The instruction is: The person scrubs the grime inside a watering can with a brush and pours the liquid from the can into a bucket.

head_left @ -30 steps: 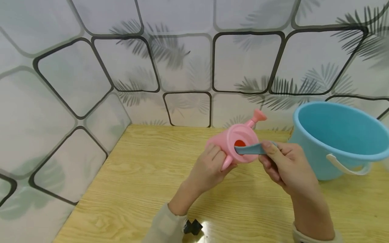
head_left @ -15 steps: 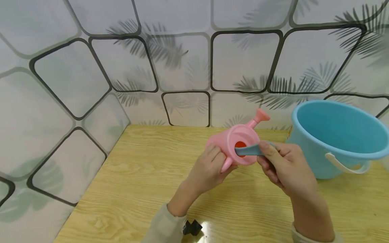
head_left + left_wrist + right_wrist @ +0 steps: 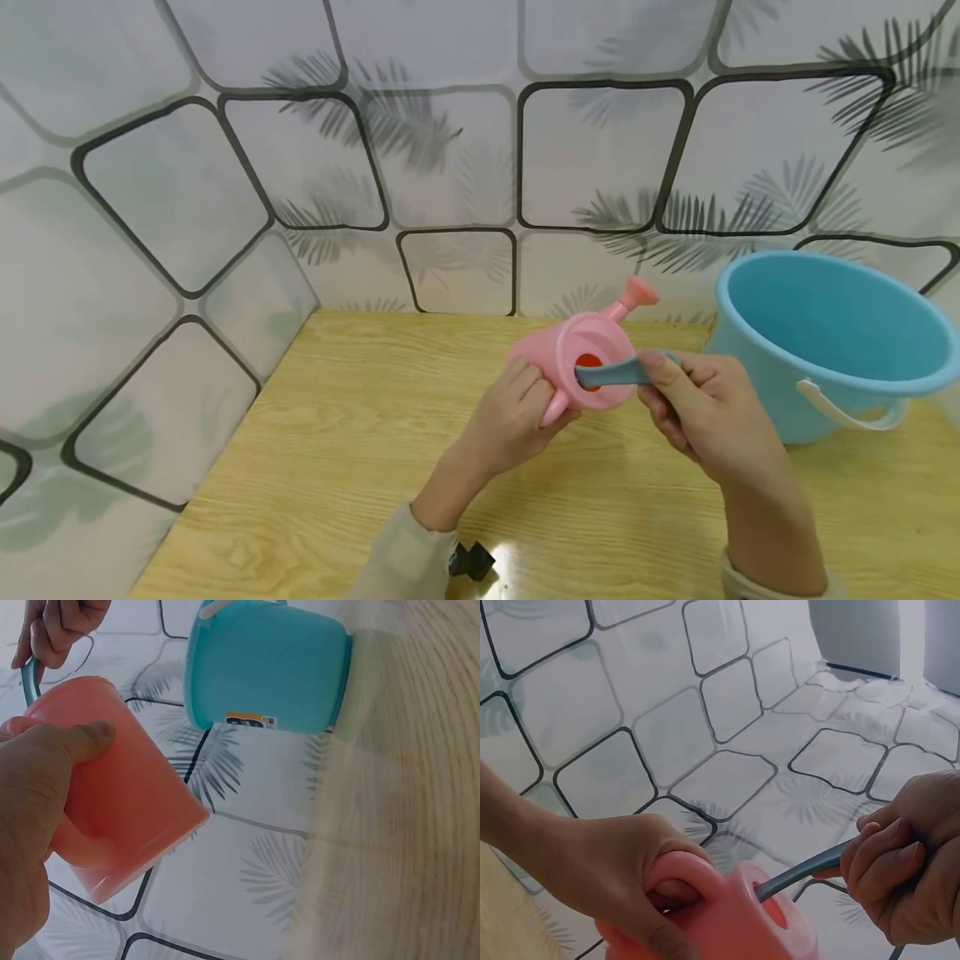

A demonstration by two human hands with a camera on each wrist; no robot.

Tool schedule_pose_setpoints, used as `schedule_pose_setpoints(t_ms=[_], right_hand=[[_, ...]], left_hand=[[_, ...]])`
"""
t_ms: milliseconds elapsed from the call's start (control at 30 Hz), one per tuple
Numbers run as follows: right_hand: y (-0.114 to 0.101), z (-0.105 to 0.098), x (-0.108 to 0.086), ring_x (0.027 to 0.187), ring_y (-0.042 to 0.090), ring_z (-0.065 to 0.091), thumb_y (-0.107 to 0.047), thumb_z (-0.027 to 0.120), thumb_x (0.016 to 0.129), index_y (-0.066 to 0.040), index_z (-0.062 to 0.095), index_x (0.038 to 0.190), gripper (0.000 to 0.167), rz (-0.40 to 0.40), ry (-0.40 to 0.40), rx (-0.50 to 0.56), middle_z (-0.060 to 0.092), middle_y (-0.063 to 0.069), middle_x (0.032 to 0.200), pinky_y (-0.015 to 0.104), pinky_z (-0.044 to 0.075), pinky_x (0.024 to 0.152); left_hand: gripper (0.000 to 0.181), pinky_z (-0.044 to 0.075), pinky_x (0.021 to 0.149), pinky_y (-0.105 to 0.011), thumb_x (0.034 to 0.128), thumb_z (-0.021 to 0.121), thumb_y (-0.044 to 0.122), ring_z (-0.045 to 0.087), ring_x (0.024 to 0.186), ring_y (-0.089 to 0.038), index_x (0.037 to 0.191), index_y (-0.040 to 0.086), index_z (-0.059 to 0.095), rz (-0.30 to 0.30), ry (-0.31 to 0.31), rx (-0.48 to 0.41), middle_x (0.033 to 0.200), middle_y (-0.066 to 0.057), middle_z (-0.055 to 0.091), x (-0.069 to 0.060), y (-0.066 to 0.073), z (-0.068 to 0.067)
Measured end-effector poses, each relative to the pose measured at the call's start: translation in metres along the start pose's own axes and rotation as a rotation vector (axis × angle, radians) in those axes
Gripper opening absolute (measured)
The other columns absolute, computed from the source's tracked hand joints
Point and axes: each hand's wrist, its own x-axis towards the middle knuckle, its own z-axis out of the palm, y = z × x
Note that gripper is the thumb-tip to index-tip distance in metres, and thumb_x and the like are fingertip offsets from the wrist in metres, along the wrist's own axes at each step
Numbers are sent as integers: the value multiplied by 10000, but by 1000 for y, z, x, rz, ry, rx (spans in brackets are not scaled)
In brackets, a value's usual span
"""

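Observation:
My left hand (image 3: 510,417) grips the handle of a pink toy watering can (image 3: 536,346), which is tilted with its top opening toward the right. In the left wrist view, the thumb lies along the can's side (image 3: 142,787). My right hand (image 3: 712,408) pinches a slim blue-grey tool (image 3: 615,372). Its far end goes into the round hole in the can's top, so I cannot tell its kind. Something orange-red (image 3: 588,362) shows inside that hole. In the right wrist view, the tool (image 3: 802,871) enters the can at a slant.
A light blue bucket (image 3: 795,408) with a white handle (image 3: 847,410) stands on the wooden table (image 3: 360,433) at the right. Patterned wall covering (image 3: 457,192) rises behind and to the left. A small black object (image 3: 472,561) sits beside my left sleeve.
The can shifts only slightly, its spout lifting a little and then dipping back. Both hands keep the same grips, and the tool stays in the hole.

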Motion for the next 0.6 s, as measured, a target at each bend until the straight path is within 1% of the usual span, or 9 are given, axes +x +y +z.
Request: schedule_pose_setpoints(t_ms=[133, 200, 400, 500, 600], right_hand=[[2, 6, 4, 337, 185, 282, -146, 510, 1043, 7, 523, 670, 404, -4, -48, -30, 398, 49, 499, 312, 200, 290], [2, 7, 5, 335, 176, 290, -160, 510, 1045, -8, 530, 676, 399, -4, -56, -62, 399, 46, 499, 306, 217, 290], [-2, 3, -2, 336, 176, 281, -125, 513, 1039, -32, 553, 684, 369, -42, 1, -99, 399, 44, 504, 309, 207, 290], [-1, 7, 0, 339, 172, 285, -128, 518, 1037, -26, 555, 687, 367, -34, -17, -106, 396, 39, 502, 311, 215, 297], [0, 11, 2, 343, 159, 300, -156, 524, 1038, -34, 561, 695, 366, -26, -30, -141, 395, 29, 503, 296, 242, 302]], left_hand=[[373, 419, 675, -217, 768, 869, 222, 465, 710, -151, 817, 65, 534, 10, 7, -7, 748, -9, 502, 0, 0, 2], [374, 421, 672, -215, 767, 871, 220, 468, 710, -151, 825, 61, 537, 7, 16, -13, 752, -12, 508, 0, 0, 1], [385, 427, 667, -221, 758, 876, 212, 474, 704, -152, 778, 73, 518, 9, 24, -10, 727, -8, 497, 0, -1, 1], [375, 429, 673, -217, 767, 871, 224, 478, 708, -149, 794, 71, 529, 15, 20, -5, 737, -6, 508, 0, 0, 1], [374, 426, 670, -217, 773, 868, 234, 479, 706, -150, 812, 69, 534, 16, 23, -4, 743, -8, 511, 1, 0, 1]])
